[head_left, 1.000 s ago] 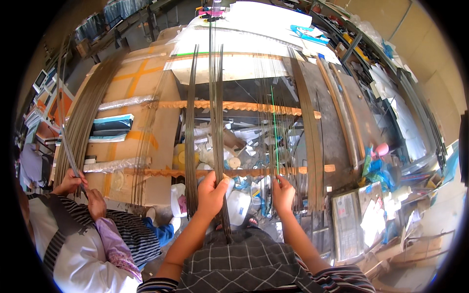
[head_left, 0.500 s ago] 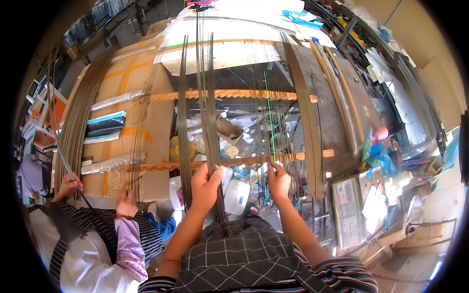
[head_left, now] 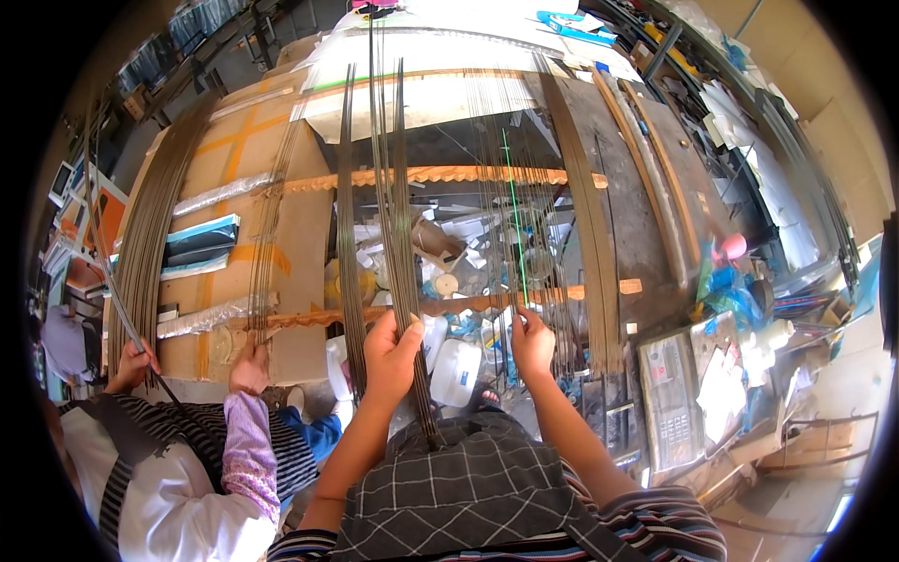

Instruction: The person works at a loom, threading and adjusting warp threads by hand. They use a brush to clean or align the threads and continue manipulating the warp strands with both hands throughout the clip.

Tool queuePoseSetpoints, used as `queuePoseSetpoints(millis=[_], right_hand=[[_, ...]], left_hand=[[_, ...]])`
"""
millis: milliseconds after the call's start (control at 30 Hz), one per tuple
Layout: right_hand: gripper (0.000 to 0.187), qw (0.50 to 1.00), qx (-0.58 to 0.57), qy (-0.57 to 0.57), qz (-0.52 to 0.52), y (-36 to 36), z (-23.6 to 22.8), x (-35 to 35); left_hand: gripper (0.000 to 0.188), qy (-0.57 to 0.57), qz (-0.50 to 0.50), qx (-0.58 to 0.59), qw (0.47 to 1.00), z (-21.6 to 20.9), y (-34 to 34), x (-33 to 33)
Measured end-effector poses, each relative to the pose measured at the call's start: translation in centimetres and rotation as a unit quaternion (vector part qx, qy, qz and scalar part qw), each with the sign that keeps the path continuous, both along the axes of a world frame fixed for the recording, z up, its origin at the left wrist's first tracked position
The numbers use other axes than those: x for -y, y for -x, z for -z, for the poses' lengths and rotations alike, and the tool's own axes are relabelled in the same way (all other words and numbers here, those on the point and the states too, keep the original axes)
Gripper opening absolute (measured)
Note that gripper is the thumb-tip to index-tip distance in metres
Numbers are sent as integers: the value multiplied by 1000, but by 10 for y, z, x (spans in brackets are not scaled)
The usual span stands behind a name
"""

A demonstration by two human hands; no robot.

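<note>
My left hand (head_left: 391, 354) is closed around the lower part of a bundle of long, thin, dark rods (head_left: 403, 253), whose near ends reach down to my apron. To its left, a narrower bundle (head_left: 348, 234) lies across two wavy-edged wooden slats. My right hand (head_left: 532, 345) has thumb and forefinger pinched together by the near ends of loosely spread thin rods (head_left: 543, 258). Close to those fingertips ends a bright green rod (head_left: 516, 215). What the pinch holds is too fine to make out. The near slat (head_left: 487, 302) runs just beyond both hands.
At left, a co-worker's hands (head_left: 249, 370) handle similar rods beside a thick bundle (head_left: 164, 215) on cardboard (head_left: 304, 225). Another thick bundle (head_left: 585, 225) lies to my right. Scraps and a white plastic container (head_left: 456, 375) sit below the slats. Cluttered shelving (head_left: 749, 159) lines the right.
The co-worker's nearer hand has moved up to the ends of the rods beside it. My own hands stay almost where they were, and the view has shifted slightly.
</note>
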State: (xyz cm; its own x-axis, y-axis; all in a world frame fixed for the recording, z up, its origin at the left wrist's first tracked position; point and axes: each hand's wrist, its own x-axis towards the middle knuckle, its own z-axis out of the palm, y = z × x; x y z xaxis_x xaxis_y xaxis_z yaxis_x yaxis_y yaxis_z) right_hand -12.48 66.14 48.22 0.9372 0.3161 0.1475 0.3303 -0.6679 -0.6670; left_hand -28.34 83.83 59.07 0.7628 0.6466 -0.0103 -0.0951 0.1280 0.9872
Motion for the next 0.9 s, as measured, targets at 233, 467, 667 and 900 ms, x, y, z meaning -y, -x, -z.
queuePoseSetpoints(millis=[233,467,667,900], right_hand=[[22,1000,18,-9,6,-7,-10,-9],[20,999,23,-29,7,-8,-12,-14],[21,999,15,-25,14,-4,-7,-10],[21,999,17,-30,9,0,-8,-8]], left_hand=[[5,-4,-12,-4,1000,-4,-3,2],[10,-31,-12,-41,999,3,0,2],[8,-15,-6,-26,1000,-4,0,6],[7,-14,-8,-29,999,-4,1,8]])
